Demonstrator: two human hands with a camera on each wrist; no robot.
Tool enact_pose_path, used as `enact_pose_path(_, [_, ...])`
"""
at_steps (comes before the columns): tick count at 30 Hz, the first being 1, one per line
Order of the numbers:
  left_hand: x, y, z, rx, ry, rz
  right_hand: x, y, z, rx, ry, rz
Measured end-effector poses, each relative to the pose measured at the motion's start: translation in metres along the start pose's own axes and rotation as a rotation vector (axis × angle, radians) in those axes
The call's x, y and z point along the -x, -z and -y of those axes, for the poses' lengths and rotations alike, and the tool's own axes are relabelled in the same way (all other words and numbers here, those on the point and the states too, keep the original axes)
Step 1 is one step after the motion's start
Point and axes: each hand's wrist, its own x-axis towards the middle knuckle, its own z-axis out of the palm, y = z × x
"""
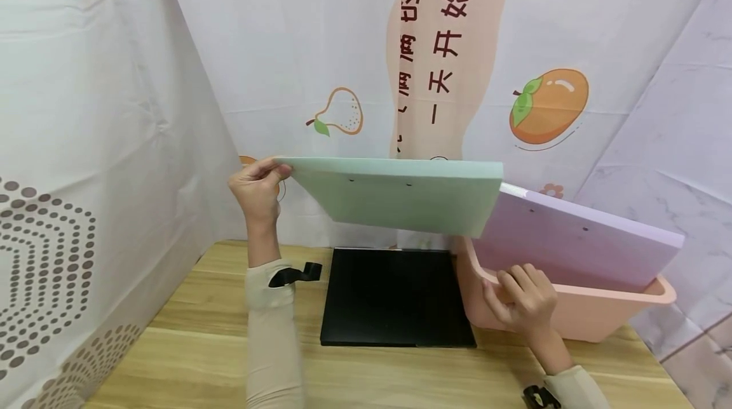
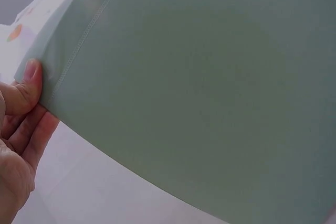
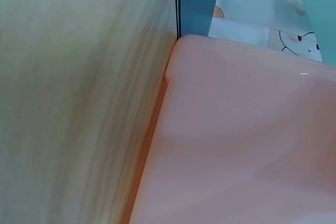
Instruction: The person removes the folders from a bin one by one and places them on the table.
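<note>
My left hand pinches the left corner of a pale green folder, which hangs tilted in the air. In the left wrist view, the thumb lies over a stitched clear strip on the folder. My right hand is at the near-left rim of a pink plastic bin, its fingers curled there; the contact is partly hidden. A purple folder leans inside the bin. Flat on the wooden table lies a black folder. The right wrist view shows the bin's wall close up, but not the hand.
The wooden table reaches from the front to a printed fabric backdrop with fruit and lettering. White patterned fabric hangs on the left. The bin stands at the right, beside the black folder's edge.
</note>
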Motion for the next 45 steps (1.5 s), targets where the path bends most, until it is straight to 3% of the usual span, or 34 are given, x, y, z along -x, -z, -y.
enact_pose_path(6, [-0.008, 0.024, -0.002, 0.022, 0.010, -0.055, -0.001, 0.001, -0.001, -0.002, -0.010, -0.002])
enact_pose_path(13, [-0.010, 0.035, -0.003, -0.046, 0.004, 0.008, 0.000, 0.002, -0.003, 0.000, -0.015, 0.000])
enact_pose_path(20, [-0.007, 0.029, -0.002, -0.270, 0.026, 0.136, -0.001, 0.001, -0.002, 0.003, -0.014, 0.003])
enact_pose_path(25, [-0.003, 0.027, 0.002, -0.403, 0.078, 0.203, 0.000, 0.001, -0.001, 0.004, -0.015, 0.007])
enact_pose_path(30, [0.000, 0.025, 0.003, -0.463, 0.176, 0.241, 0.000, 0.001, 0.000, -0.001, -0.015, 0.013])
enact_pose_path(45, [-0.009, 0.023, 0.011, -0.589, 0.626, 0.282, -0.001, 0.000, 0.001, 0.000, -0.025, 0.001])
